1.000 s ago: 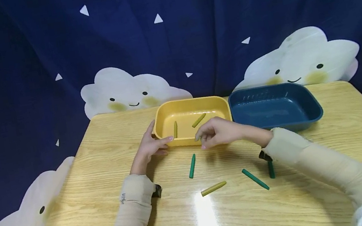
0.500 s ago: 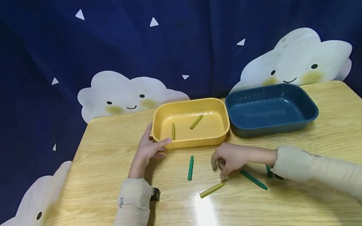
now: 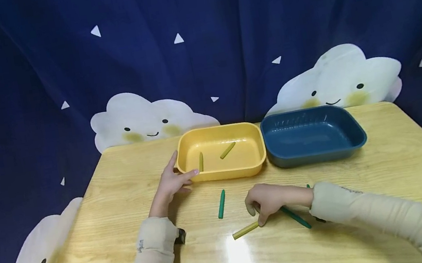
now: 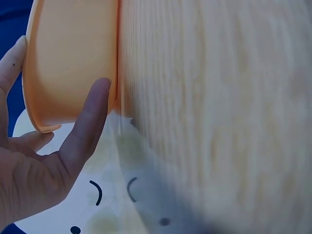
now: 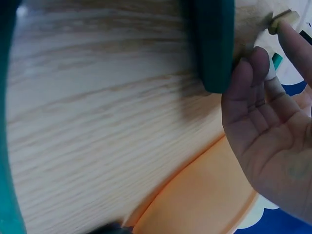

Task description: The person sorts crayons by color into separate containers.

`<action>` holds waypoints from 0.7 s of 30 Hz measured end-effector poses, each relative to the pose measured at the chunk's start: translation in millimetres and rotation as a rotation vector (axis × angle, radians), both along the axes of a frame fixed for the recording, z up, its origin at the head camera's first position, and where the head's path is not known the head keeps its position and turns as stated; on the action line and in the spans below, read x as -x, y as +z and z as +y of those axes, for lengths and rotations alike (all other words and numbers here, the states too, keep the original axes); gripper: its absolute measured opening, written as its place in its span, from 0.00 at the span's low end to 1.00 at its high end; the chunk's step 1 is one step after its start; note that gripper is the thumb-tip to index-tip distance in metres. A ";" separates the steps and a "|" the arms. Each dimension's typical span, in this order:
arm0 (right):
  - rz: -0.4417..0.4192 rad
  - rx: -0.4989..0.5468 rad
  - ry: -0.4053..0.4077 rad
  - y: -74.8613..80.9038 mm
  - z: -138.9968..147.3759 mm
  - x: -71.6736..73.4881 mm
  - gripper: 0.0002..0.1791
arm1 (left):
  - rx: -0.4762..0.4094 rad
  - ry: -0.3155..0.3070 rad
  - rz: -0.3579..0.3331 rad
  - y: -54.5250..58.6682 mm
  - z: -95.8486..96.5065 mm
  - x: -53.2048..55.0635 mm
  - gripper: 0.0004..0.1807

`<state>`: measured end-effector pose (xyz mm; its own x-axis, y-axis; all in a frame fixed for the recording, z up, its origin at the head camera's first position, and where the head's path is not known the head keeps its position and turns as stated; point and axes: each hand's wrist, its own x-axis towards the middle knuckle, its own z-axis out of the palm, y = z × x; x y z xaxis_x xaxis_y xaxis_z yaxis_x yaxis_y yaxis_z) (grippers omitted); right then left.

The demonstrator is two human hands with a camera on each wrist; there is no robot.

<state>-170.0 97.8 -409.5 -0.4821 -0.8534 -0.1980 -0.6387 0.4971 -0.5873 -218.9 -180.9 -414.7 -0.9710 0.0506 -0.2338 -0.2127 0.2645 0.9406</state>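
Note:
My left hand (image 3: pixel 171 183) rests at the left end of the yellow bin (image 3: pixel 224 174), its fingers spread along the side and its thumb on the near rim. In the left wrist view, the fairly straight thumb and fingers straddle the bin's corner. Two yellow crayons, one upright in view (image 3: pixel 201 161) and one slanted (image 3: pixel 228 150), lie inside. My right hand (image 3: pixel 265 201) is low over the table, thumb tip at the right end of a yellow crayon (image 3: pixel 245 230). In the right wrist view, a gap shows between that thumb and the other fingers.
A green crayon (image 3: pixel 221 204) lies in front of the yellow bin. Another green crayon (image 3: pixel 297 219) lies partly under the right wrist, and a third (image 3: pixel 308 186) peeks out by the sleeve. The dark blue bin (image 3: pixel 316 158) stands right beside the yellow one, before a cloud-patterned curtain (image 3: pixel 214 48).
My right hand has moved from the yellow bin's near rim down to the yellow crayon on the table. The left hand stays at the bin. The head view has shifted slightly.

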 end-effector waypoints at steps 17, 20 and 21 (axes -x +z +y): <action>0.005 0.111 0.053 -0.4 1.6 1.9 0.08 | 0.023 0.027 0.016 -1.7 1.3 -2.9 0.56; -0.047 0.165 0.031 3.6 2.8 7.0 0.07 | 0.019 0.032 0.013 -1.1 1.6 -2.3 0.56; -0.074 0.186 0.022 5.1 3.6 8.7 0.07 | 0.018 0.034 0.013 -0.5 1.7 -2.3 0.56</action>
